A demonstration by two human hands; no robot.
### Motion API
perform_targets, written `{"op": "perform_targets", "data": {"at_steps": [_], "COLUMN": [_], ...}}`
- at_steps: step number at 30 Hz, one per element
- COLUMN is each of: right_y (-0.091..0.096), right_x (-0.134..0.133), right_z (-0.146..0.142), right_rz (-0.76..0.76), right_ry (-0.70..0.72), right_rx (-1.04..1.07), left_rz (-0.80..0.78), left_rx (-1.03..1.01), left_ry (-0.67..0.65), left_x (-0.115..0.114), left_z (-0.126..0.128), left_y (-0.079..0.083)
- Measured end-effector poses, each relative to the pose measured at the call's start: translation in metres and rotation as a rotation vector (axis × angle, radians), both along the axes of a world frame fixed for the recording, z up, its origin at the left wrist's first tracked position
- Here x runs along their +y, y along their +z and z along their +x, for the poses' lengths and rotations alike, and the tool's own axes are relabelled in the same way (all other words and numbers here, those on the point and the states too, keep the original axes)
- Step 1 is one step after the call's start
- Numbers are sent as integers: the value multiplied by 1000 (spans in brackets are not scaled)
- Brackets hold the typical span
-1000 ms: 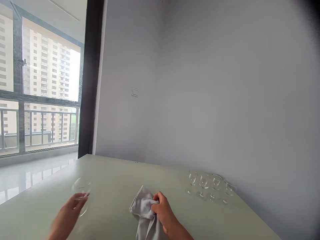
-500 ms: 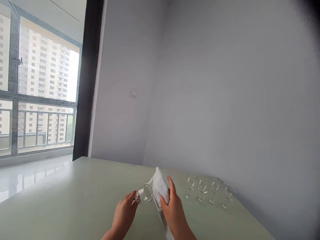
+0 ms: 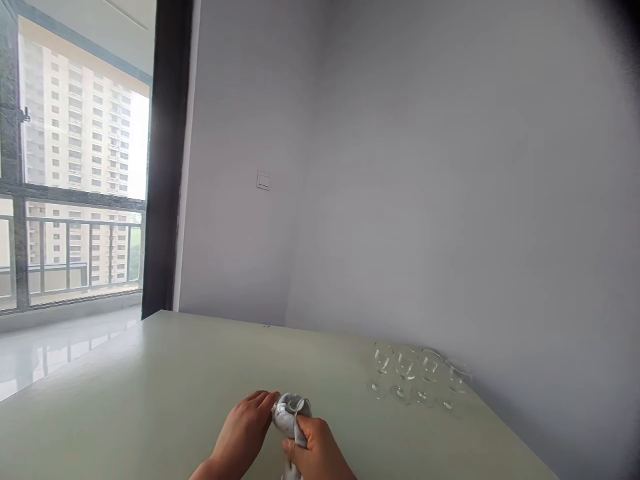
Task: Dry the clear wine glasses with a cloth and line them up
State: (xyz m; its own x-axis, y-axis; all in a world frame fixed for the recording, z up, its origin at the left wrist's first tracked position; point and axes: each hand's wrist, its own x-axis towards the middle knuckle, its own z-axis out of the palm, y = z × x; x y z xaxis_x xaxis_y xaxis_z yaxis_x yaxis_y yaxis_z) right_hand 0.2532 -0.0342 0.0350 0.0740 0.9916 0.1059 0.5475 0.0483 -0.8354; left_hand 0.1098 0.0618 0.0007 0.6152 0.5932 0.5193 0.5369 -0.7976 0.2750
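My left hand [image 3: 246, 421] is closed around the stem end of a clear wine glass [image 3: 281, 403], which lies tilted with its mouth toward the right. White cloth [image 3: 287, 423] shows through the bowl, stuffed inside it. At the rim, my right hand [image 3: 315, 443] grips the cloth, with the thumb outside and some fingers hidden by the glass and cloth. A tail of the cloth hangs down below the right hand. Both hands are over the near middle of the table.
Several clear stemmed glasses [image 3: 404, 364] stand upright in a row on the right side of the pale green table [image 3: 150, 387]. Grey walls [image 3: 425, 200] rise behind the table's far and right edges. A window [image 3: 85, 167] is at the left.
My right hand has moved left and down, pushing the white cloth into the glass's bowl. The glass was bare inside and apart from that hand before. My view has shifted slightly.
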Motion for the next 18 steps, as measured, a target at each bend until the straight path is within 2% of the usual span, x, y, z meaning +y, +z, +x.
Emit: {"op": "perform_targets", "data": {"at_steps": [3,6,8,9,11,14,16,18], "right_y": [-5,-9,-11,-12,-9,3,10,14], "right_x": [6,11,12,11,6,-7,-14,-17], "right_z": [2,7,12,14,18,22,25,28], "right_rz": [62,8,-68,-91,-90,-39,-11,6], "right_ry": [-18,25,54,51,9,-23,70,170], "right_rx": [286,716,908,940,856,438,152,21], "left_rz": [234,467,532,536,481,249,34,-139], "left_rx": [-5,-24,-18,-1,49,69,74,116], "left_ry": [33,47,21,-7,-67,-109,-126,-160], "left_x": [0,-1,-2,-2,-1,0,0,0], "left_z": [1,1,-1,-2,-5,-10,-12,-13], "left_y": [-1,-1,1,3,8,20,28,36]}}
